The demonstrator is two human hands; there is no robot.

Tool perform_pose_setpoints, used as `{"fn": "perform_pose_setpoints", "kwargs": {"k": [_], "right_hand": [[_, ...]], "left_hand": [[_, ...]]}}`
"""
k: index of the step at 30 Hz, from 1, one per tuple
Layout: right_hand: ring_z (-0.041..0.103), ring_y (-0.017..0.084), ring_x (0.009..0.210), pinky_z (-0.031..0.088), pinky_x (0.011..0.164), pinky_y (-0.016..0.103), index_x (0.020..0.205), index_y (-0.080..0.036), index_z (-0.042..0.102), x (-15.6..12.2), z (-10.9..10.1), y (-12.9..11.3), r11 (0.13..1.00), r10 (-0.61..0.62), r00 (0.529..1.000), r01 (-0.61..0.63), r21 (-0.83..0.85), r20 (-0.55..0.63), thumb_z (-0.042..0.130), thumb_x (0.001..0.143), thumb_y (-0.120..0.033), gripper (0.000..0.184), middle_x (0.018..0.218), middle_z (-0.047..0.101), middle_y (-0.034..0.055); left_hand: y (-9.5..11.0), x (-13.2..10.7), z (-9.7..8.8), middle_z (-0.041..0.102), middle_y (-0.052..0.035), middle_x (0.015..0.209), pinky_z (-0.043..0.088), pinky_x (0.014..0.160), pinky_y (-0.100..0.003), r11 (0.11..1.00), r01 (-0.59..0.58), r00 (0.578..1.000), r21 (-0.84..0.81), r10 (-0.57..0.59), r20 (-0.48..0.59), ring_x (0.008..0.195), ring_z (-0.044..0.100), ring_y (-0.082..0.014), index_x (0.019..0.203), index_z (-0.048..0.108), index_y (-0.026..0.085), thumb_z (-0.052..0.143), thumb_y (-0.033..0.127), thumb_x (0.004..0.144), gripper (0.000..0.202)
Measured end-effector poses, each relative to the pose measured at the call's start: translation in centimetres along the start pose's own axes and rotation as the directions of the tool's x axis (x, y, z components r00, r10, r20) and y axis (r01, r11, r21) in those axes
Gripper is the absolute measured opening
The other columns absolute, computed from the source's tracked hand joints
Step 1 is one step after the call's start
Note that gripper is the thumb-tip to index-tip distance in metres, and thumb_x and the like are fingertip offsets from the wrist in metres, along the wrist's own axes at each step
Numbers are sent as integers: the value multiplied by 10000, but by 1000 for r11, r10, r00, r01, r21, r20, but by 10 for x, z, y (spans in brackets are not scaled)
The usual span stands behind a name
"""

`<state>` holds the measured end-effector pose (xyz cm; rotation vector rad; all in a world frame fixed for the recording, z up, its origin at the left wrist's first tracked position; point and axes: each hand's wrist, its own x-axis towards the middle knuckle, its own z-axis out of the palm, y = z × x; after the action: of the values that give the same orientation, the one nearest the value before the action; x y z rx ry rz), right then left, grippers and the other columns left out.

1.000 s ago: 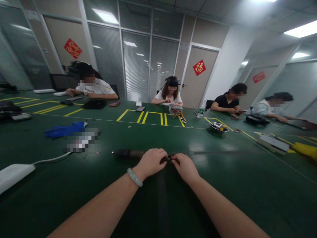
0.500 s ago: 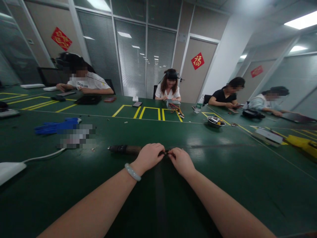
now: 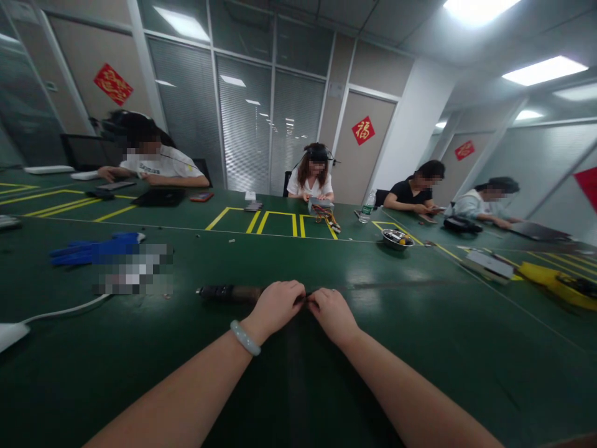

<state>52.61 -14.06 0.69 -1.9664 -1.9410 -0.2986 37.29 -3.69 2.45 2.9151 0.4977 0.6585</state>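
A dark rod-like tool [image 3: 226,292] lies across the green table [image 3: 420,323], its handle end sticking out to the left. My left hand [image 3: 276,306] is closed round the tool's right part. My right hand [image 3: 332,313] meets it at the tool's tip, fingers pinched together on something too small to make out. A pale bangle circles my left wrist.
Blue gloves [image 3: 96,249] and a blurred item lie at the left, with a white device and its cable [image 3: 60,309] near the left edge. A metal bowl [image 3: 397,238], a bottle [image 3: 368,206] and a yellow object [image 3: 555,281] sit to the right. Several people are seated along the far side.
The view has shifted slightly to the right. Both hands stay together at the tool's tip with the same grip.
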Motion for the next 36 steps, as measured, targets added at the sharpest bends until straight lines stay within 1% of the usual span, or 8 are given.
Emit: {"fn": "perform_pose_setpoints", "kwargs": {"k": [8, 12, 15, 17, 20, 24, 30, 36], "right_hand": [[607, 178, 883, 442, 814, 319, 921, -184, 625, 7, -6, 2, 979, -120, 990, 130, -158, 70, 480, 939, -216, 149, 943, 658, 54], [562, 210, 1122, 397, 980, 378, 994, -171, 612, 9, -3, 5, 971, -178, 984, 176, -160, -1, 443, 950, -213, 179, 1181, 631, 101], [560, 216, 1150, 236, 1115, 453, 995, -134, 589, 13, 2, 8, 966, -204, 978, 206, -156, 29, 451, 940, -183, 157, 1034, 681, 108], [622, 192, 1017, 258, 1106, 416, 1005, -117, 573, 16, 4, 8, 970, -188, 979, 197, -140, 75, 453, 933, -159, 146, 932, 686, 84], [625, 193, 950, 389, 977, 357, 1054, -104, 549, 19, 3, 5, 977, -149, 983, 163, -134, 105, 445, 928, -141, 168, 952, 667, 90], [591, 202, 1021, 400, 934, 341, 1126, -116, 521, 23, 0, 7, 980, -104, 984, 125, -152, 143, 429, 944, -169, 211, 1049, 646, 107], [606, 189, 959, 397, 867, 294, 944, -177, 545, -1, -38, 82, 949, 236, 958, -191, -252, 163, 478, 931, -198, 71, 973, 662, 73], [632, 243, 880, 401, 749, 325, 894, -152, 527, -111, -113, 191, 707, 639, 768, -570, -418, 35, 386, 915, -121, 145, 940, 655, 161]], "left_hand": [[2, 1, -4, 621, -19, 941, 435, 789, -320, 1000, 25, 998, 3, -25, 51, 868, 594, -187, 908, 576, 211, 530, 190, 876, 59], [2, 0, -3, 635, -31, 1020, 450, 830, -343, 1000, 29, 999, -9, -29, 25, 921, 612, -203, 1040, 565, 223, 550, 190, 863, 180], [0, -1, 0, 647, -38, 1076, 461, 848, -363, 999, 43, 999, -17, -42, 10, 967, 623, -221, 1159, 526, 249, 585, 186, 837, 334], [-1, -2, 1, 648, -42, 1119, 462, 881, -381, 999, 47, 999, -12, -47, 8, 1008, 622, -229, 1216, 499, 255, 596, 187, 827, 407], [-1, -2, 1, 587, -48, 1284, 354, 1061, -434, 1000, -6, 1000, 11, 6, -17, 1158, 563, -226, 1343, 409, 258, 588, 181, 822, 556], [3, -3, -6, 476, -46, 1421, 178, 1173, -451, 994, -100, 994, 35, 101, -44, 1316, 426, -211, 1452, 274, 258, 556, 187, 836, 681], [4, -7, -17, 328, -2, 1520, 133, 1190, -470, 989, -139, 990, 47, 140, -22, 1416, 247, -219, 1501, 143, 301, 565, 232, 847, 782], [-7, -8, 0, 230, -23, 1559, 160, 1177, -489, 999, -35, 999, 15, 35, 17, 1437, 170, -258, 1517, 90, 276, 532, 410, 889, 780]]}}
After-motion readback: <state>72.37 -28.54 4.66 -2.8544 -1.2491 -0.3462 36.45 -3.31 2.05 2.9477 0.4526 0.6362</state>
